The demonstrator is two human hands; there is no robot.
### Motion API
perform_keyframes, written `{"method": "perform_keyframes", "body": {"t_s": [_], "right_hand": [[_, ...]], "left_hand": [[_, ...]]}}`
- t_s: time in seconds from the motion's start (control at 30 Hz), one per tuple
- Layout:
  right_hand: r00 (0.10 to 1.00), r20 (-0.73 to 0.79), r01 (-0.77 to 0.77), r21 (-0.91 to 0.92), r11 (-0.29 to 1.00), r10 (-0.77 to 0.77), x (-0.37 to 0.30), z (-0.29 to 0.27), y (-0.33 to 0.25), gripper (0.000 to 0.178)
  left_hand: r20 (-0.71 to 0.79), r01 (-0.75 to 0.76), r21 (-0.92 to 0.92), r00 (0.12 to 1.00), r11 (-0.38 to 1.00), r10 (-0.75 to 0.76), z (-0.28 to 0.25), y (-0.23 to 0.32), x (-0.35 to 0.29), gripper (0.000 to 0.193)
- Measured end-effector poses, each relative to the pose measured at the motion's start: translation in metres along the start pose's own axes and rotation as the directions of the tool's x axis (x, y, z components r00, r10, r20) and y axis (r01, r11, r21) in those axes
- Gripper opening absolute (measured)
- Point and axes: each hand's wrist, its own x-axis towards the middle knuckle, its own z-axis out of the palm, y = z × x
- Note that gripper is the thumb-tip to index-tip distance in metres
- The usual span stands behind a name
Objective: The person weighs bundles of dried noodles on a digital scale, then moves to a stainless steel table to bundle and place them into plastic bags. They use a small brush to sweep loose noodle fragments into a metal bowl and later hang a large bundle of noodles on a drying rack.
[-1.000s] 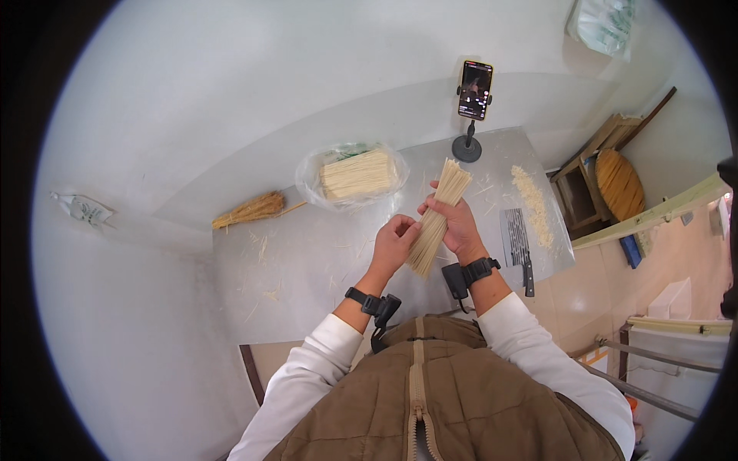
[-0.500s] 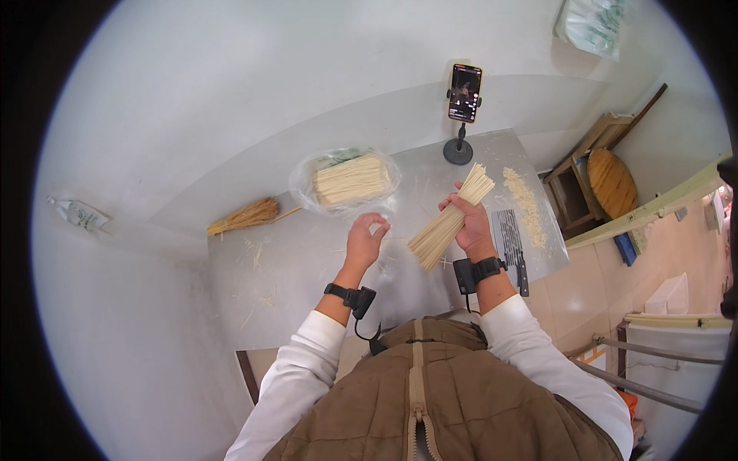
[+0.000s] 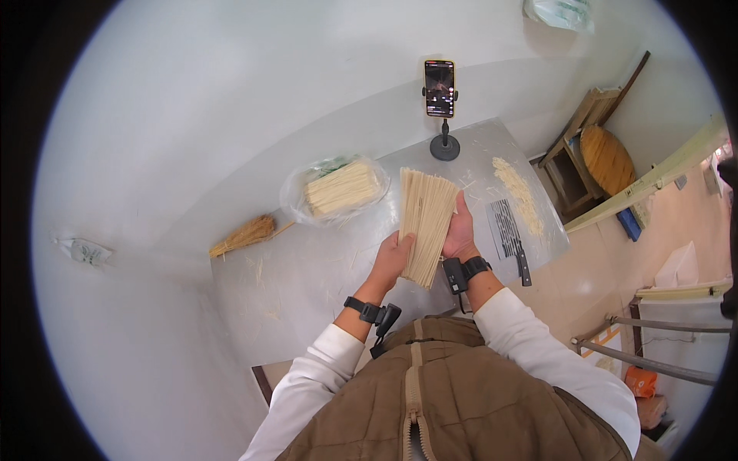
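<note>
A bundle of pale dried noodles (image 3: pixel 427 223) is held between my two hands above the metal table, fanned out flat and wide. My left hand (image 3: pixel 395 257) grips its lower left edge, with the thumb on top of the strands. On the right side, my right hand (image 3: pixel 460 230) supports the bundle; its fingers are mostly hidden behind the noodles. More noodles (image 3: pixel 342 187) lie in an open clear plastic bag (image 3: pixel 294 201) to the left. A cleaver (image 3: pixel 509 240) with a black handle rests right of my right hand, beside a strip of short noodle pieces (image 3: pixel 520 196).
A phone (image 3: pixel 439 88) on a round-based stand is at the table's back edge. A straw hand broom (image 3: pixel 243 236) lies at the left edge of the metal table (image 3: pixel 300 296), among scattered noodle bits. Wooden furniture (image 3: pixel 578 150) with a round board stands beyond the right side.
My left hand, empty before, has moved right and taken hold of the noodle bundle. The bundle has turned more upright and spread from a tight bunch into a flat fan.
</note>
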Motion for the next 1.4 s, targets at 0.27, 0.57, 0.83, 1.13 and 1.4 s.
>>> {"method": "perform_keyframes", "body": {"t_s": [0.27,0.57,0.83,1.13,1.4], "right_hand": [[1.0,-0.009,0.012,0.004,1.0,-0.012,0.003,0.009,-0.002,0.077],[1.0,-0.023,-0.023,-0.097,0.995,0.021,0.013,-0.004,0.018,0.063],[0.996,-0.078,-0.051,-0.099,0.994,0.043,0.019,-0.005,0.016,0.049],[0.987,-0.053,-0.153,-0.087,0.984,0.149,0.022,0.0,0.016,0.046],[0.98,-0.071,-0.192,-0.092,0.977,0.186,0.025,-0.004,0.017,0.047]], "left_hand": [[0.061,0.036,-0.168,0.998,0.985,-0.026,-0.006,0.005,0.002,0.038],[0.158,0.074,0.102,0.983,0.992,-0.089,-0.015,0.009,0.003,0.04],[0.036,0.037,0.038,0.999,0.999,-0.038,-0.015,0.0,0.006,0.037],[0.043,0.102,-0.059,0.994,0.993,-0.1,-0.025,0.023,-0.004,0.036],[0.12,0.22,-0.16,0.972,0.962,-0.202,-0.031,0.036,-0.004,0.043]]}}
